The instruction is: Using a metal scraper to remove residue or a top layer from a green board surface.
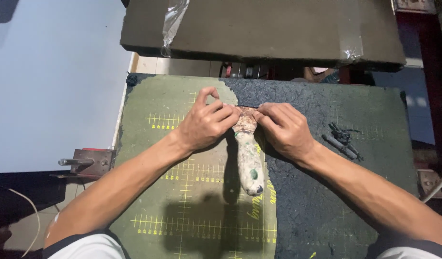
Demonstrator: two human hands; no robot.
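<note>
Tool: we see a paint-caked scraper (pixel 249 156) lying on the green cutting mat (pixel 182 192), its handle pointing towards us and its rusty blade at the far end, right at the line where the green surface gives way to rough dark material (pixel 317 201).
Left hand (pixel 206 123): our fingers are curled down and press on the left side of the blade; the forefinger is arched up.
Right hand (pixel 284 128): it is closed flat over the right side of the blade, fingertips meeting the left hand's.
Handling: we judge the scraper stiff and light, its crusted handle rough enough not to slip; the thin blade edge is the part to keep fingers behind.
Nearby: a small dark clump of scraps (pixel 342 140) lies right of our hands; a dark padded board (pixel 259 29) hangs over the far end of the counter.
</note>
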